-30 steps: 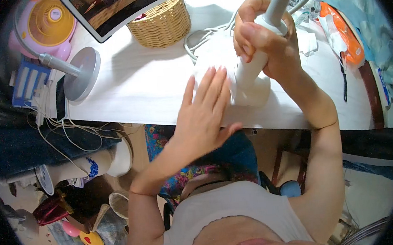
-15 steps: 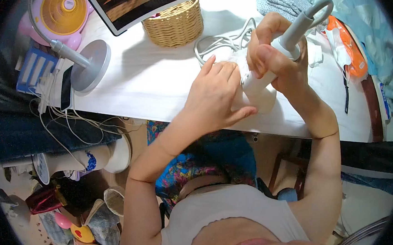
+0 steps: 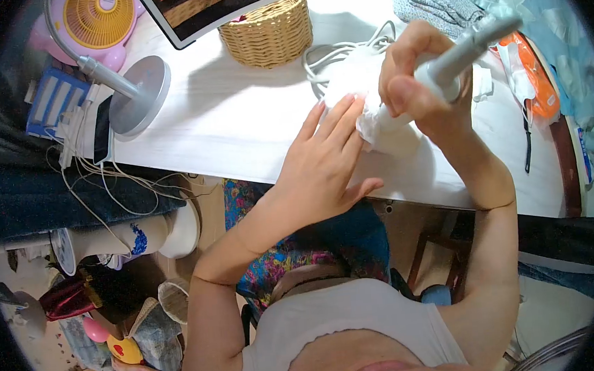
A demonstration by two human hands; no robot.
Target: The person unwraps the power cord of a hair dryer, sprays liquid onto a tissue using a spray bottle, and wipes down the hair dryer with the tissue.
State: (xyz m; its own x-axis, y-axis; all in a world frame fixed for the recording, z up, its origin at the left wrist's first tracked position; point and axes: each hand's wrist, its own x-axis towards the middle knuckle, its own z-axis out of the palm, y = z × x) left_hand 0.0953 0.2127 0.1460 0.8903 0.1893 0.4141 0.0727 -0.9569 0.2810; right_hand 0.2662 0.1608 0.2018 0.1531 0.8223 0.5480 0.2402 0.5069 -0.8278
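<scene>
My right hand (image 3: 436, 100) is wrapped round a white cylindrical appliance with a grey, tapering end (image 3: 463, 53) pointing up and to the right. I cannot tell its exact kind; its lower part is partly hidden by my fingers and bright glare. A crumpled white piece of cloth or tissue (image 3: 370, 122) lies beneath it. My left hand (image 3: 326, 159) rests palm down beside this, fingers stretched out and thumb apart, its fingertips touching the white material's edge. Behind both hands is a coiled light-grey cord (image 3: 323, 63).
A wicker basket (image 3: 269, 39) stands under a tablet (image 3: 222, 4). To the left are a lamp base (image 3: 143, 103), a phone (image 3: 102, 130), cables and a pink fan (image 3: 103, 20). At right lie a grey knitted cloth (image 3: 432, 4) and an orange packet (image 3: 540, 86).
The appliance's grey end has swung right and is blurred. My left hand's fingers have spread straighter, and the crumpled white material shows more clearly beside them.
</scene>
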